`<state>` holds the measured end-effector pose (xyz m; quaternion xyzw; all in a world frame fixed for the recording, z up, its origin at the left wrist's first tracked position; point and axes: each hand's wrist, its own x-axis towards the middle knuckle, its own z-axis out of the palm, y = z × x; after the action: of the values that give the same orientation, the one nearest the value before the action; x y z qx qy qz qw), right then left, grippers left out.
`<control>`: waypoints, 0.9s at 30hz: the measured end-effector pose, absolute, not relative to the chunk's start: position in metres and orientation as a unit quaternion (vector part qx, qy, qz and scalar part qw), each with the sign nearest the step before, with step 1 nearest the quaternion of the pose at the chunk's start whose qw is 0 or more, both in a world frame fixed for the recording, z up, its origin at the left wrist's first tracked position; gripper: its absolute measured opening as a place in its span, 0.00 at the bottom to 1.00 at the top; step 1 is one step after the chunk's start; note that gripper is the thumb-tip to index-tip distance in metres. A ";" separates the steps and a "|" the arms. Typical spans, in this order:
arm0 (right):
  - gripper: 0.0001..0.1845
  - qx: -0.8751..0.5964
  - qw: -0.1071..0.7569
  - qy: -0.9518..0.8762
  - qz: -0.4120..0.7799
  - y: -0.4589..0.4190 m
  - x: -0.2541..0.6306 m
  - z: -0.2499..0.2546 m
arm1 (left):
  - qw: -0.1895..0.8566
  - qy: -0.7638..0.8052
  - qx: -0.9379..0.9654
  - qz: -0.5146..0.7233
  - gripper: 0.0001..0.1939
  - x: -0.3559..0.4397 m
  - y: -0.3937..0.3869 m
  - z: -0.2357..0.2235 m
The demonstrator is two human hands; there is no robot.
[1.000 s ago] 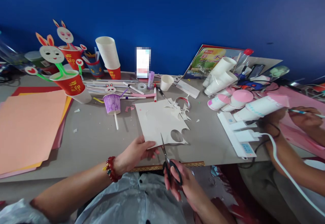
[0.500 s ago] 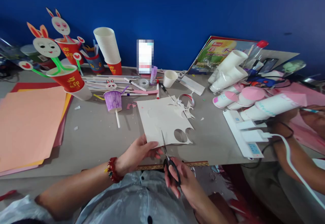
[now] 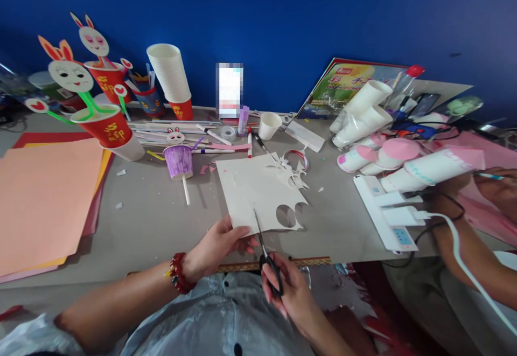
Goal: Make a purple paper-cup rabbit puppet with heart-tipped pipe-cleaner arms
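Observation:
A sheet of white paper (image 3: 246, 183) lies in front of me, with round holes and ragged notches along its right side. My left hand (image 3: 226, 237) pinches its near left corner, thumb on top and fingers beneath. In my right hand (image 3: 285, 280) is a pair of black-handled scissors (image 3: 264, 253), fingers wrapped round the handles. The blades point away from me and meet the sheet at its near edge. White paper scraps (image 3: 297, 175) lie at the sheet's far right. Left of the sheet stands a small purple-coloured cup (image 3: 179, 162) with a white stick under it.
Coloured paper sheets (image 3: 48, 200) are stacked at left, below rabbit-decorated red cups (image 3: 107, 127). Tall stacked paper cups (image 3: 169, 76) stand behind pens and straws. On the right are a white power strip (image 3: 383, 216), white-and-pink paper cylinders (image 3: 428, 173) and another person's arm (image 3: 456, 237).
The scissors and my right hand have shifted slightly to the left, and the blades look closer together. My left hand keeps its hold on the paper.

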<state>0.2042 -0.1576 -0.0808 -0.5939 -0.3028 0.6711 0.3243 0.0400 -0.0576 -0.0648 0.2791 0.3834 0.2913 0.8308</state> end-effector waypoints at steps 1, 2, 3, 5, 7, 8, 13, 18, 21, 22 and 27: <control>0.30 -0.594 0.323 -0.305 0.671 -0.157 0.204 -0.081 | 0.830 0.383 0.278 0.295 0.16 0.040 -0.058 -0.065; 0.30 -0.594 0.322 -0.307 0.671 -0.157 0.204 -0.081 | 0.830 0.383 0.275 0.298 0.16 0.040 -0.059 -0.065; 0.29 -0.592 0.321 -0.309 0.671 -0.157 0.204 -0.081 | 0.830 0.384 0.270 0.301 0.16 0.040 -0.059 -0.066; 0.29 -0.579 0.314 -0.322 0.680 -0.155 0.206 -0.081 | 0.830 0.385 0.259 0.309 0.16 0.038 -0.061 -0.068; 0.30 -0.545 0.291 -0.352 0.703 -0.154 0.214 -0.077 | 0.832 0.381 0.247 0.317 0.16 0.037 -0.062 -0.070; 0.31 -0.526 0.273 -0.369 0.716 -0.153 0.221 -0.073 | 0.833 0.380 0.241 0.323 0.16 0.035 -0.062 -0.071; 0.33 -0.534 0.203 -0.391 0.722 -0.149 0.277 -0.045 | 0.821 0.391 0.234 0.343 0.16 0.024 -0.065 -0.067; 0.25 -0.588 0.214 -0.432 0.649 -0.135 0.310 -0.038 | 0.796 0.429 0.230 0.361 0.14 0.008 -0.071 -0.056; 0.23 -0.578 0.140 -0.448 0.667 -0.122 0.303 -0.044 | 0.787 0.422 0.227 0.390 0.14 0.002 -0.080 -0.056; 0.24 -0.571 0.118 -0.450 0.676 -0.119 0.298 -0.046 | 0.784 0.416 0.229 0.400 0.15 0.001 -0.083 -0.057; 0.21 -0.548 0.092 -0.453 0.697 -0.109 0.277 -0.043 | 0.804 0.390 0.194 0.406 0.15 0.011 -0.093 -0.062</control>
<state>0.2770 -0.1089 -0.0433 -0.5476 -0.4532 0.6973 0.0922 0.0113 -0.0931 -0.0620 0.1943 0.3900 0.4055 0.8035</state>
